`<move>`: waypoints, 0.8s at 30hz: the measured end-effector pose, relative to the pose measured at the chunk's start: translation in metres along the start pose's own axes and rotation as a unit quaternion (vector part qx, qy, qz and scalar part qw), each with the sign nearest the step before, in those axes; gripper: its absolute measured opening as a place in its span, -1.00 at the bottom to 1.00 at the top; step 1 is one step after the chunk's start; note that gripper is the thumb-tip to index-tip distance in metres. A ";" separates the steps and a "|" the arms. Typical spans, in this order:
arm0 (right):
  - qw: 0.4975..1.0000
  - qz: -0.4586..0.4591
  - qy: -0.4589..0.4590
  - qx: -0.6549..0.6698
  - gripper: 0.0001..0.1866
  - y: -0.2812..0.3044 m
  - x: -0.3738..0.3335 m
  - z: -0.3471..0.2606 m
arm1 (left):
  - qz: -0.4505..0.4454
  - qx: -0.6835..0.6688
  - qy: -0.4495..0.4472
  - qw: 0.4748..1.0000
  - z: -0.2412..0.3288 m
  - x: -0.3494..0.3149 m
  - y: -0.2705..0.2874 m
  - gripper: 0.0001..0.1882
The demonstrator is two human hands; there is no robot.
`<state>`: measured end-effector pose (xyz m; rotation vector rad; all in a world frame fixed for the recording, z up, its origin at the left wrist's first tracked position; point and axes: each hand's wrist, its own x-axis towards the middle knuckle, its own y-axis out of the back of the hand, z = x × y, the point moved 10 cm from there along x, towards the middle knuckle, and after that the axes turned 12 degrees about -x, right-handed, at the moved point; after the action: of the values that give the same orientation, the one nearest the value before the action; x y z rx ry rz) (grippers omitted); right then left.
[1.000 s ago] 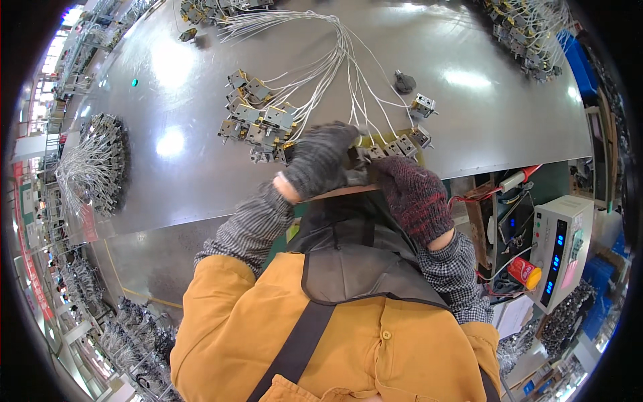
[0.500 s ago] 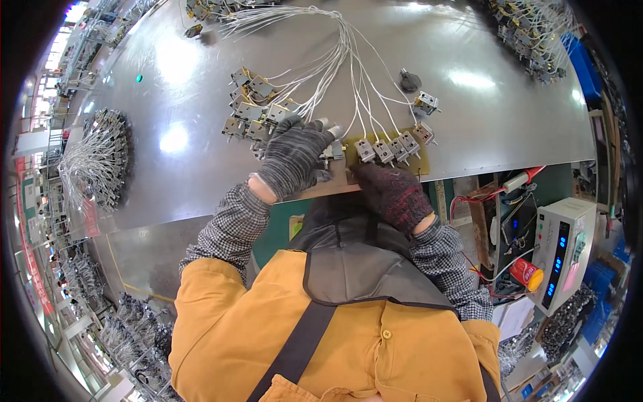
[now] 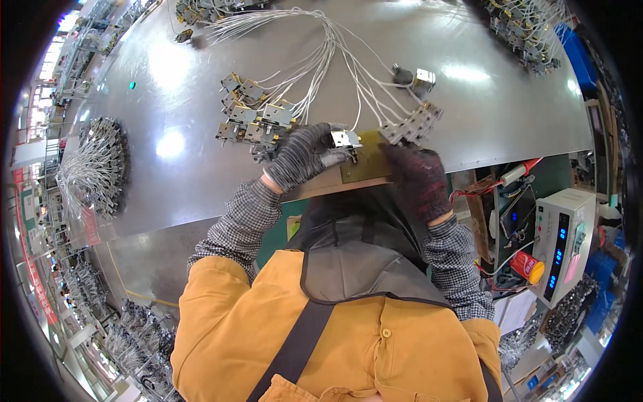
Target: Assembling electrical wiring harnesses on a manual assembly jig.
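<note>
My left hand (image 3: 303, 158), in a grey striped glove, pinches a small silver metal box with a mechanism (image 3: 346, 139) just above the left end of a yellow-green board (image 3: 365, 159). My right hand (image 3: 419, 175), in a dark red and black glove, has its fingertips against a row of similar metal boxes (image 3: 412, 124) beyond the board's right end; blur hides how its fingers close. White wires (image 3: 326, 57) run from the boxes into one bundle. Beside my left hand lies a pile of such boxes (image 3: 251, 117).
One more metal box (image 3: 423, 79) lies beside a dark round object (image 3: 402, 75). Bunches of wired boxes stand at the left (image 3: 102, 167) and far right (image 3: 522, 40) of the metal table (image 3: 181, 181). Right of me are a white instrument (image 3: 564, 244) and a red-yellow container (image 3: 528, 268).
The row of boxes has shifted off the board, up and right, with my right hand following. My left hand now holds a box at the board's left end.
</note>
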<state>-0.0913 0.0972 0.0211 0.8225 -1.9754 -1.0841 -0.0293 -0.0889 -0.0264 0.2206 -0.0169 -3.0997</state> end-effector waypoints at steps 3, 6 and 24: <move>0.995 -0.019 -0.096 0.014 -0.74 -0.001 -0.003 0.026 | 0.016 0.119 -0.036 0.992 0.006 0.010 0.003 -0.55; 0.991 -0.027 -0.125 0.037 -0.76 -0.002 -0.003 0.032 | -0.036 0.197 -0.014 0.980 0.005 0.016 -0.001 -0.53; 0.974 -0.073 -0.166 0.139 -0.75 -0.006 -0.007 0.009 | -0.060 0.402 -0.044 0.913 0.020 0.019 -0.045 -0.46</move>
<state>-0.0938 0.1037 0.0101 0.9994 -2.4189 -1.0999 -0.0522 -0.0443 -0.0098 0.0932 -1.3255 -3.0065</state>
